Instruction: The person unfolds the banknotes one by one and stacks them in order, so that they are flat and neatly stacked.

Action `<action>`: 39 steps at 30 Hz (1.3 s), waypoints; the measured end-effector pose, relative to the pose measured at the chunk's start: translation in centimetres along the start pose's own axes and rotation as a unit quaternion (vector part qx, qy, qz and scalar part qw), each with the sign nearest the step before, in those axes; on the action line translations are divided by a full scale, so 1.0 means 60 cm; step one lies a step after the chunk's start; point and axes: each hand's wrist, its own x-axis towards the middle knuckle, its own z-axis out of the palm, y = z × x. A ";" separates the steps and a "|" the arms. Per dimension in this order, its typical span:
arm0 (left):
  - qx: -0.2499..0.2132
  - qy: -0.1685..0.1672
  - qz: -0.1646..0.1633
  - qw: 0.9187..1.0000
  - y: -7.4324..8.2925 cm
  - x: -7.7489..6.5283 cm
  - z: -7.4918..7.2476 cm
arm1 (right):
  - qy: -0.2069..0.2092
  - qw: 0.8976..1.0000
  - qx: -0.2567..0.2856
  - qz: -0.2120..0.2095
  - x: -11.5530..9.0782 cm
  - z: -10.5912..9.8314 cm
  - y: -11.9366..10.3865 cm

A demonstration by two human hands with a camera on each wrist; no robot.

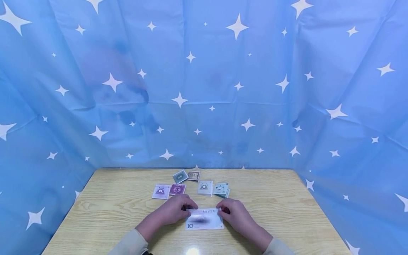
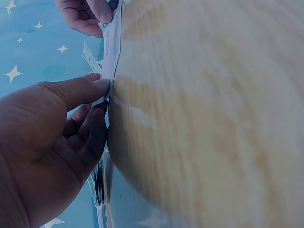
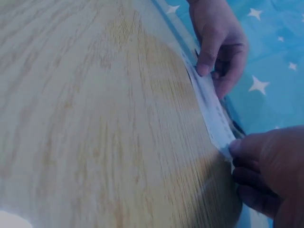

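Observation:
A pale banknote [image 1: 204, 220] with a "10" at its lower left corner spans the space between both hands, long side toward the person. My left hand [image 1: 173, 209] pinches its upper left corner, thumb on the printed face. At the opposite end, my right hand [image 1: 237, 215] pinches the upper right corner the same way. In the left wrist view the note [image 2: 111, 50] appears nearly edge-on, close over the wood. The right wrist view shows the note [image 3: 209, 109] stretched between both thumbs.
Beyond the hands on the wooden table [image 1: 105, 212] lie several folded notes: a lilac one [image 1: 160, 191], a magenta one [image 1: 177, 189], a dark green one [image 1: 180, 176], a brown one [image 1: 193, 175], a grey-white one [image 1: 204, 187] and light green ones [image 1: 220, 188]. A blue starry curtain [image 1: 204, 88] surrounds the table.

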 end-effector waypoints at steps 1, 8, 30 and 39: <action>0.004 -0.002 0.000 1.000 -0.001 0.001 0.001 | -0.002 1.000 -0.002 -0.003 0.000 0.000 0.001; 0.019 -0.008 0.009 1.000 -0.002 0.004 0.001 | -0.016 1.000 -0.009 -0.015 0.004 0.000 0.009; 0.019 -0.011 0.017 1.000 -0.002 0.003 -0.002 | -0.025 1.000 0.001 -0.007 0.010 0.001 0.020; 0.008 -0.017 0.004 1.000 -0.003 0.003 -0.002 | -0.020 1.000 0.013 -0.006 0.008 0.001 0.019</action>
